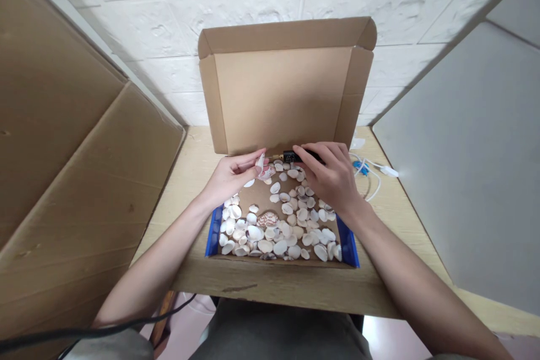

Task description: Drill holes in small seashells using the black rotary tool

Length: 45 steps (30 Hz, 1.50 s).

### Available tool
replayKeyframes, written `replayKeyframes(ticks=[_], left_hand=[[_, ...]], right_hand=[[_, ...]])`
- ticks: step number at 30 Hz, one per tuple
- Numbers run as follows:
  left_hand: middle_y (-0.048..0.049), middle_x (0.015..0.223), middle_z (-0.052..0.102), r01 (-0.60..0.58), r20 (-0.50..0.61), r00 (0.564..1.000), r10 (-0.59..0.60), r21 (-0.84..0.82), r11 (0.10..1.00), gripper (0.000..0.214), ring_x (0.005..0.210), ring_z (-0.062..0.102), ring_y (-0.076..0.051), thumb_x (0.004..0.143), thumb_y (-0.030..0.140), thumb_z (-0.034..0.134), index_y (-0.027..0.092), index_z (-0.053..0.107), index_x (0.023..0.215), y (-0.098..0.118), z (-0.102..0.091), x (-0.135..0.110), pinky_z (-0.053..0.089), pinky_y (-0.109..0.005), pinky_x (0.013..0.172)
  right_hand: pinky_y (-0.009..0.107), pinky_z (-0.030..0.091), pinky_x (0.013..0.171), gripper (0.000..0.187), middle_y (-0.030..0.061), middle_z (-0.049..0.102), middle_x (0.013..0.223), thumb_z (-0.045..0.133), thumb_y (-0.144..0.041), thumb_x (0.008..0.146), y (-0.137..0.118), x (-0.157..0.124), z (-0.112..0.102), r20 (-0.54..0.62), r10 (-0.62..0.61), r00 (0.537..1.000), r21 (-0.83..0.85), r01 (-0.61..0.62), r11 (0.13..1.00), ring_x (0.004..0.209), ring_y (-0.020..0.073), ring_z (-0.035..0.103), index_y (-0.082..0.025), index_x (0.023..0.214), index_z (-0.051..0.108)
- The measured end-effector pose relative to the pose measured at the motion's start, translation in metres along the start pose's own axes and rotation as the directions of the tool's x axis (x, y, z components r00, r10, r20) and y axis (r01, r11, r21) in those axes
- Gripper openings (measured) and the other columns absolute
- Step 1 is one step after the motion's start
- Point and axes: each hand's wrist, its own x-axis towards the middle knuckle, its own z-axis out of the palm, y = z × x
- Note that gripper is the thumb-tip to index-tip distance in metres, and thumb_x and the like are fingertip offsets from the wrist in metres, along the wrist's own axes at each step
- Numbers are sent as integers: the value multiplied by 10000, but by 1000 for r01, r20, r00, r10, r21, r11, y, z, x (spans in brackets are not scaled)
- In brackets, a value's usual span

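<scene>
An open cardboard box (pixel 350 244) with blue sides sits on a small wooden table (pixel 274 284), its lid (pixel 282 95) standing up at the back. Several small white and brown seashells (pixel 278 225) lie in it. My left hand (pixel 230 177) pinches a pale pinkish shell (pixel 261 167) over the box's far end. My right hand (pixel 331 174) grips a black tool (pixel 293 156) with a thin brass-coloured tip pointing at that shell.
A large cardboard sheet (pixel 71 191) leans at the left. A grey panel (pixel 472 169) stands at the right, a white brick wall behind. A white cable with a blue part (pixel 367 171) lies right of the box. A black cable (pixel 105 329) crosses my lap.
</scene>
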Motion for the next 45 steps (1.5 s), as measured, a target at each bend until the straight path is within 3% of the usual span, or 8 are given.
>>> replayKeyframes(ticks=[8,14,25,31,39,45], left_hand=[[-104,1149,697,-19,33,999,20,-5,1000,518,1056,671,-250,780,300,720,169,595,1266,-3,-1,1,488,-396,1000],[-99,1141,705,-53,82,995,53,2,999,518,1011,690,-235,799,287,702,170,576,1287,-7,-4,3,494,-396,988],[-124,1158,694,-96,109,989,98,-18,995,504,1052,672,-234,844,253,646,132,535,1320,-7,-6,2,497,-396,985],[-112,1122,715,-106,114,988,109,-30,994,475,1002,691,-224,834,250,654,136,567,1287,-8,-5,3,514,-378,953],[-100,1066,738,-80,77,994,81,-13,997,459,942,705,-218,819,243,663,143,589,1261,-9,-5,3,530,-388,914],[-92,1042,745,-77,84,993,79,-23,997,450,901,713,-202,812,241,673,152,603,1247,-9,-4,3,546,-357,881]], right_hand=[[317,399,661,221,74,673,854,527,-215,892,0,-1,6,97,32,995,25,-35,999,753,188,543,-138,1065,640],[325,379,679,220,68,680,888,555,-175,863,0,0,3,10,5,1000,-26,-5,1000,794,195,554,-150,1065,639],[340,402,714,245,76,681,924,567,-144,856,1,0,3,0,17,1000,-22,-17,1000,847,203,570,-153,1092,633],[362,403,816,334,66,680,1007,537,-84,851,0,0,0,-50,12,999,-7,-12,1000,925,200,575,-217,1150,606],[317,388,668,221,68,680,877,526,-212,890,1,-2,5,90,38,995,2,-38,999,765,186,559,-173,1076,638],[333,383,738,246,70,686,938,544,-151,868,1,-1,4,9,23,1000,4,-23,1000,857,196,568,-177,1098,627]])
